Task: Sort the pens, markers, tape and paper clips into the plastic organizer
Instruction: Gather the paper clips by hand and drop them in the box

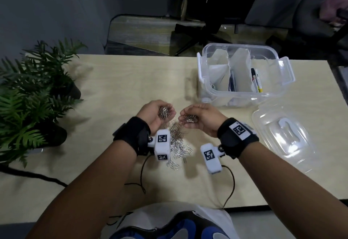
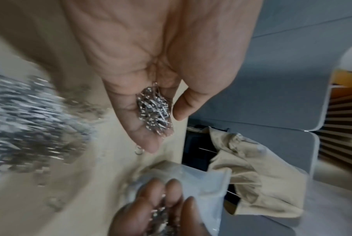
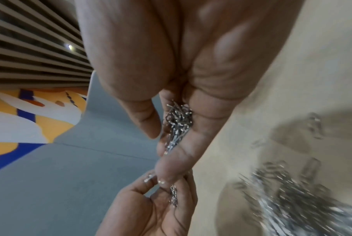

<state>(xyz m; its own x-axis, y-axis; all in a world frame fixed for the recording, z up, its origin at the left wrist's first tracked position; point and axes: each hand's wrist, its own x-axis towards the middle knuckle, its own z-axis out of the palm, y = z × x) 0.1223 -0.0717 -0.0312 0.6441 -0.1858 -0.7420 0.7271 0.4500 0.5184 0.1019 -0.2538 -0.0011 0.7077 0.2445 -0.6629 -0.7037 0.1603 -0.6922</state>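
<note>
Both hands hover palm up over the table's middle, a short gap between them. My left hand (image 1: 153, 115) cups a clump of silver paper clips (image 1: 164, 110) in curled fingers; the left wrist view shows this clump (image 2: 154, 111) lying against the fingers. My right hand (image 1: 201, 121) cups another clump (image 1: 190, 119), seen close up (image 3: 178, 126) in the right wrist view. A loose pile of paper clips (image 1: 178, 142) lies on the table just below the hands. The clear plastic organizer (image 1: 241, 45) stands open at the back right, holding a yellow-tipped marker (image 1: 256, 80) and a dark pen (image 1: 232, 82).
The organizer's clear lid (image 1: 282, 135) lies on the table to the right of my right wrist. A potted fern (image 1: 32, 97) fills the left side. Thin black cables (image 1: 230, 187) trail from the wrist cameras near the front edge. White dividers (image 1: 239, 69) split the organizer.
</note>
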